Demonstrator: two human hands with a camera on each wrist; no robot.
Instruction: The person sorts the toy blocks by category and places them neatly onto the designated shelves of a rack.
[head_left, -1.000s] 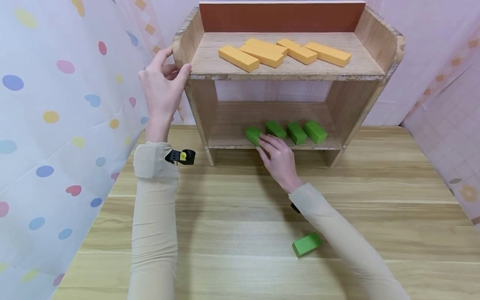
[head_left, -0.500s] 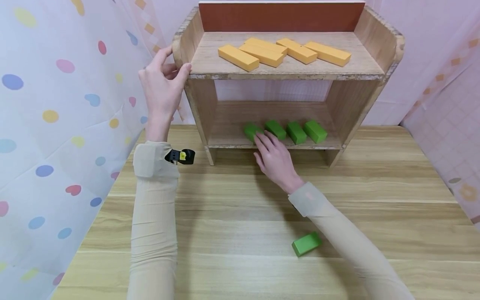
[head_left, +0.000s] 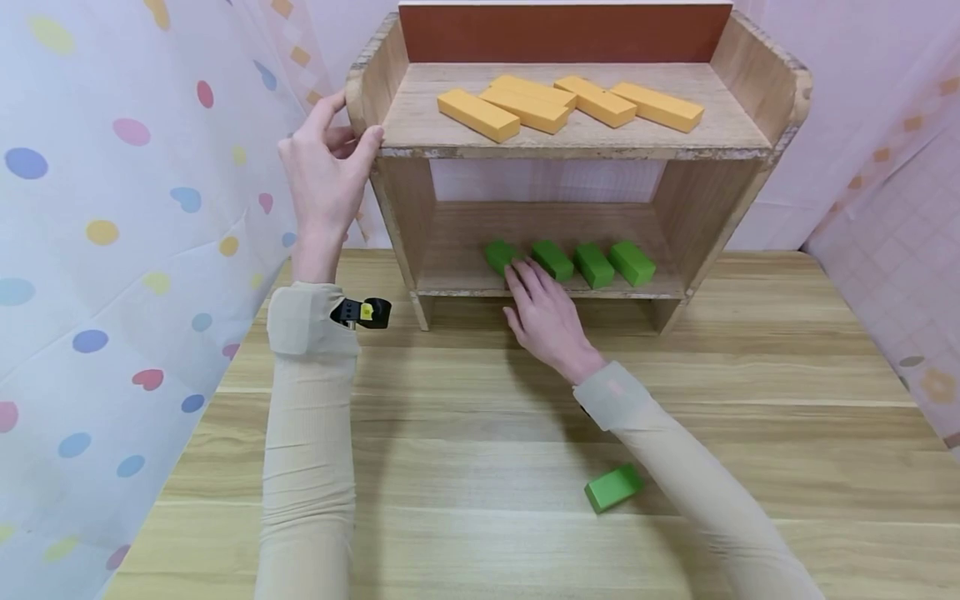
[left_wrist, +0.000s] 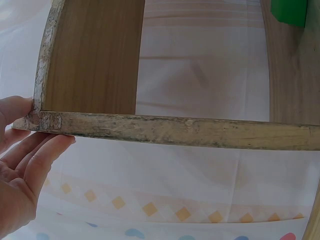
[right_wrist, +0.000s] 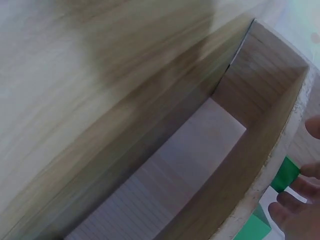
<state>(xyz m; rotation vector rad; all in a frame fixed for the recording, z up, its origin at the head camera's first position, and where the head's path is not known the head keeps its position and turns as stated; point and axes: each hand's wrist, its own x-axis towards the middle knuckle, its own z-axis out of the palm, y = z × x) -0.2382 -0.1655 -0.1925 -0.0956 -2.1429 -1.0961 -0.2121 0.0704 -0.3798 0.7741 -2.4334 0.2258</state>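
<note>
My left hand (head_left: 322,179) grips the left side panel of a wooden shelf (head_left: 570,153). In the left wrist view, thumb and fingers hold the worn corner of that panel (left_wrist: 175,131) from both sides. My right hand (head_left: 547,317) reaches into the lower tier, fingertips against the leftmost green block (head_left: 498,256) and thumb apart from it. The right wrist view has the fingers at the end of this green block (right_wrist: 286,175), partly hidden behind the shelf edge. Several more green blocks (head_left: 595,265) stand in a row to its right.
On the upper tier lie several yellow-orange blocks (head_left: 477,115), two overlapping. Another green block (head_left: 613,488) lies on the wooden table (head_left: 465,400), close to my right forearm. A dotted cloth (head_left: 150,267) hangs on the left, and pale patterned cloth covers the back and right.
The leftmost green block has slid a little left and deeper into the lower tier, with my right hand following. My right fingers have straightened. The left hand stays put.
</note>
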